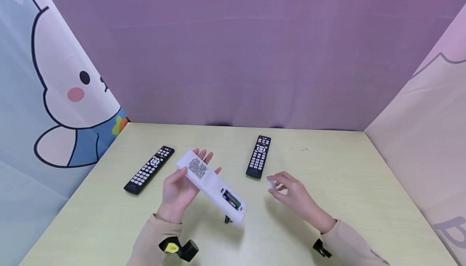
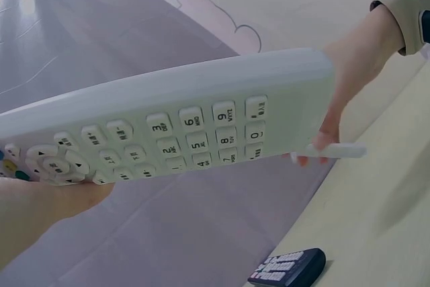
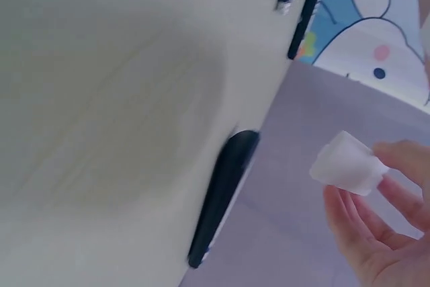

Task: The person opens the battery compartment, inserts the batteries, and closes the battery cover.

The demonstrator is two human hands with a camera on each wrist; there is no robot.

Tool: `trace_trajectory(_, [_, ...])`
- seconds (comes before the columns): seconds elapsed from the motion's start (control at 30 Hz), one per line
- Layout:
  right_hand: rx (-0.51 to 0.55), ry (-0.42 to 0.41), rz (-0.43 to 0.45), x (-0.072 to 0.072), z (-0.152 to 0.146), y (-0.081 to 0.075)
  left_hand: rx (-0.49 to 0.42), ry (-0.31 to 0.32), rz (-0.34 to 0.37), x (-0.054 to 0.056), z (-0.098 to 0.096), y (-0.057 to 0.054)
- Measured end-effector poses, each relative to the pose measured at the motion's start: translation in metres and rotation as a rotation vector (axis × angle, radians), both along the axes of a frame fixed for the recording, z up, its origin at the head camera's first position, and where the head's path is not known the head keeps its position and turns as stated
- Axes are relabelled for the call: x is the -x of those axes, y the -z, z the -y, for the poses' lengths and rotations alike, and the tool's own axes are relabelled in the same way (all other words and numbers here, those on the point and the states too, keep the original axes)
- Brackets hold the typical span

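Observation:
A white remote control (image 1: 212, 187) lies across my left hand (image 1: 178, 195), its back turned up and tilted down to the right. My left thumb grips its edge while the fingers extend behind it. In its back the battery compartment (image 1: 231, 199) is uncovered, with a green-and-black battery inside. The left wrist view shows the remote's keypad side (image 2: 195, 132). To the right, apart from the remote, my right hand (image 1: 296, 195) pinches a small white battery cover (image 3: 348, 164) between thumb and fingers. A loose battery (image 1: 227, 219) on the table is partly hidden behind the remote's lower end.
One black remote (image 1: 149, 169) lies on the left of the pale wooden table (image 1: 327, 169), another black remote (image 1: 259, 157) near the middle, both keys up. A purple curtain (image 1: 233, 55) stands behind the table, with printed cloth panels on either side.

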State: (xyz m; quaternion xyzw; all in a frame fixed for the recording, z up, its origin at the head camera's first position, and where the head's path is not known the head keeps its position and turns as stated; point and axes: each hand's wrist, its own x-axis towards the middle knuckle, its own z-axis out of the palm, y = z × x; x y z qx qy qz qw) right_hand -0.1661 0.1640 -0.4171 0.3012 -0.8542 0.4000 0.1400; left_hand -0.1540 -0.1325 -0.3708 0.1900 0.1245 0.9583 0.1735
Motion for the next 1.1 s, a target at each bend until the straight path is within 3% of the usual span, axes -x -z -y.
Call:
trace_trajectory(0.13, [0.11, -0.008, -0.009, -0.004, 0.007, -0.006, 0.001, -0.001, -0.006, 0.001, -0.001, 0.0])
trace_trajectory(0.5, [0.333, -0.059, 0.07, -0.019, 0.023, -0.026, 0.01, -0.008, 0.01, 0.0, -0.003, 0.0])
trace_trajectory(0.67, [0.392, -0.09, 0.119, -0.024, 0.028, -0.033, 0.014, -0.013, 0.018, 0.0, -0.005, 0.0])
trace_trajectory(0.97, [0.479, -0.075, 0.188, -0.03, 0.036, -0.039, 0.028, -0.02, 0.033, 0.0, -0.008, 0.0])
trace_trajectory(1.1, [0.527, -0.1, 0.182, -0.032, 0.041, -0.039, 0.039, -0.023, 0.03, 0.0, -0.009, 0.0])
